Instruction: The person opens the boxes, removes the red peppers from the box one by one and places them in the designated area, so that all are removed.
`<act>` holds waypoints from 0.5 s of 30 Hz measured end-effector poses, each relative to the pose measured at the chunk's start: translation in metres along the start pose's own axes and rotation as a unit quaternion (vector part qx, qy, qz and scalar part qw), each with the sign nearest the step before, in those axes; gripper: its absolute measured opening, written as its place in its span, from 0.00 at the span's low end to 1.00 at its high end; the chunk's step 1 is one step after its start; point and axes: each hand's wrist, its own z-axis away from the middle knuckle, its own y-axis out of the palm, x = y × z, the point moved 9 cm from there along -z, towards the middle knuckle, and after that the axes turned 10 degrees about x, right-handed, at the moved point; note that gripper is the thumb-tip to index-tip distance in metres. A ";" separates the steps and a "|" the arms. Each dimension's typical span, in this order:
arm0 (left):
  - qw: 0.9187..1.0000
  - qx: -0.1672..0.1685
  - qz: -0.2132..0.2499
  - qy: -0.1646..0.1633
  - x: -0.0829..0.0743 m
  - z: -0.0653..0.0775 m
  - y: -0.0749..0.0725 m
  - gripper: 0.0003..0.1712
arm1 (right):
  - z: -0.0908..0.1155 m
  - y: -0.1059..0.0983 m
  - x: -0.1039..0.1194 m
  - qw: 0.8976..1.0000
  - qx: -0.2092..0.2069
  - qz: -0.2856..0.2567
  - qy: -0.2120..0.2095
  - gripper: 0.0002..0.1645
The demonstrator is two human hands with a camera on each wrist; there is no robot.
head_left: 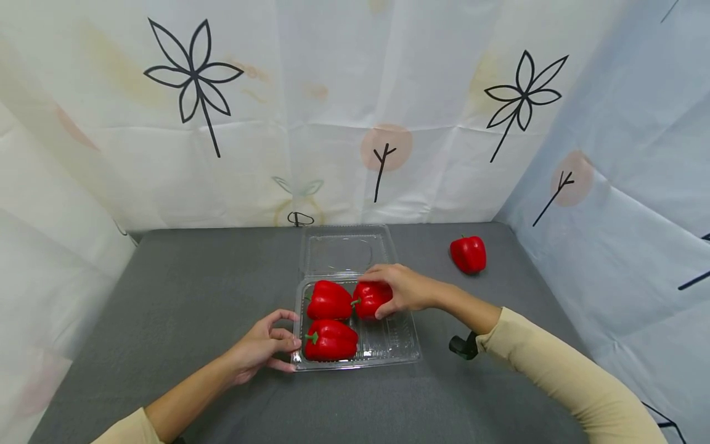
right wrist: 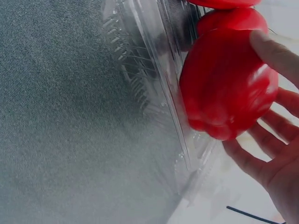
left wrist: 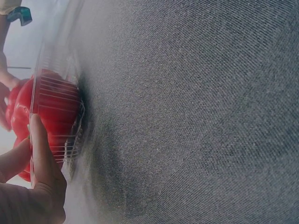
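Observation:
A clear plastic clamshell container lies open on the table. My left hand pinches its left rim, thumb on the inner side and fingers outside, as the left wrist view shows. Within the container, one red bell pepper lies at the back left and another bell pepper at the front left, stems to the left. My right hand grips a third red bell pepper at the container's back right, thumb and fingers spread around it. Whether this pepper touches the container floor is hard to tell.
A further red bell pepper sits on the grey table at the back right. The container's hinged lid is folded back towards the rear. Patterned white cloth hangs behind and along both sides.

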 end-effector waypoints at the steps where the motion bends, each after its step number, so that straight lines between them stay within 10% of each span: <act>1: 1.000 0.001 0.001 0.000 0.000 0.000 0.000 0.33 | 0.001 -0.002 0.000 1.000 -0.005 -0.003 -0.003 0.39; 15: 1.000 -0.002 -0.001 0.000 -0.003 0.001 0.002 0.33 | 0.021 -0.037 -0.007 0.997 -0.080 -0.021 -0.003 0.41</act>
